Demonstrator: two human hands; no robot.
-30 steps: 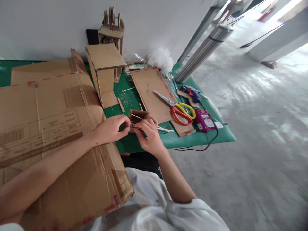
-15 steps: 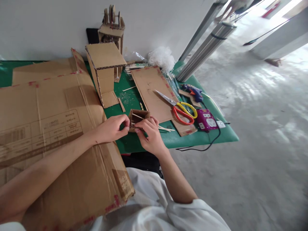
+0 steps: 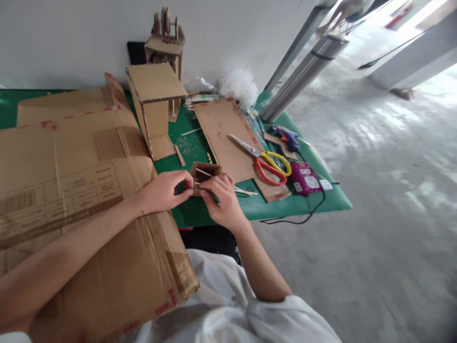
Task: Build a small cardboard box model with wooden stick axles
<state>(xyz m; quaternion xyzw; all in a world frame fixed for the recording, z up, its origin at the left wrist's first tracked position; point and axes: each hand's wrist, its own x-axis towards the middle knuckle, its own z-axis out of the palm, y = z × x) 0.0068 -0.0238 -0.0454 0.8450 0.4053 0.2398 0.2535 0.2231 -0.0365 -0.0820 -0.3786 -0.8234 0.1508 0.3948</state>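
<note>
A small open cardboard box [image 3: 206, 170] sits on the green table [image 3: 200, 214], with thin wooden sticks [image 3: 244, 191] running through it and poking out to the right. My left hand [image 3: 162, 191] pinches the box's near left edge, fingers closed on it. From the right, my right hand [image 3: 221, 200] grips the box and a stick at its front, fingers curled.
A large flattened cardboard sheet [image 3: 71, 190] covers the left of the table. A tall cardboard piece [image 3: 155, 102] and a cardboard model [image 3: 164, 38] stand at the back. Scissors [image 3: 266, 162] lie on a cardboard panel [image 3: 224, 138], beside a purple power strip [image 3: 304, 177] and a glue gun [image 3: 285, 137].
Both hands stay on the small box with only slight finger shifts. The view has moved very slightly.
</note>
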